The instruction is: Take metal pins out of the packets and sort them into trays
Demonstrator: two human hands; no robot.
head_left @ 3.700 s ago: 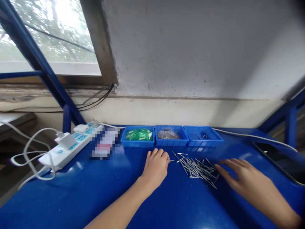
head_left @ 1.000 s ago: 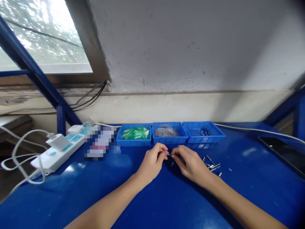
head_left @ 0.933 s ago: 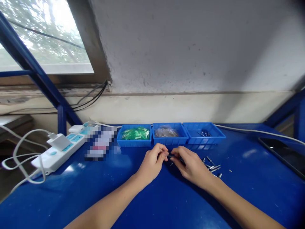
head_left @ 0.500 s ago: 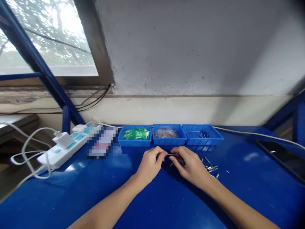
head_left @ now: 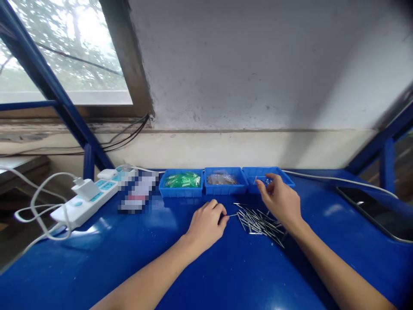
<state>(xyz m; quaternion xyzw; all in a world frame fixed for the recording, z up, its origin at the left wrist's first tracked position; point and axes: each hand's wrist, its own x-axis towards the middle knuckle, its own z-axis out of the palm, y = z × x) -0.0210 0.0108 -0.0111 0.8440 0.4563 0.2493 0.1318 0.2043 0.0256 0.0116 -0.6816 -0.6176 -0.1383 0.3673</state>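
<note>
My left hand (head_left: 208,224) rests low over the blue table, thumb and forefinger pinched on a thin metal rod (head_left: 232,215) that points right. The rod's far end meets the edge of a loose pile of thin metal rods (head_left: 260,224). Over the front of the right-hand blue bin (head_left: 287,181) is my right hand (head_left: 284,202), its thumb and forefinger apart. A small pale piece (head_left: 255,180) shows just left of that thumb tip; whether it touches the thumb is unclear. Part of this bin and its contents are hidden by the hand.
A blue bin of green packets (head_left: 182,180) and one with clear plastic bags (head_left: 221,177) stand along the wall. At left are a white power strip (head_left: 106,187) with cables and a pixelated object (head_left: 138,191). A dark phone-like slab (head_left: 374,211) lies at right.
My right hand has gone from beside my left hand to the right-hand bin, its fingers parting. The rod pile, largely covered before, now shows. My left hand moved slightly down and stays pinched.
</note>
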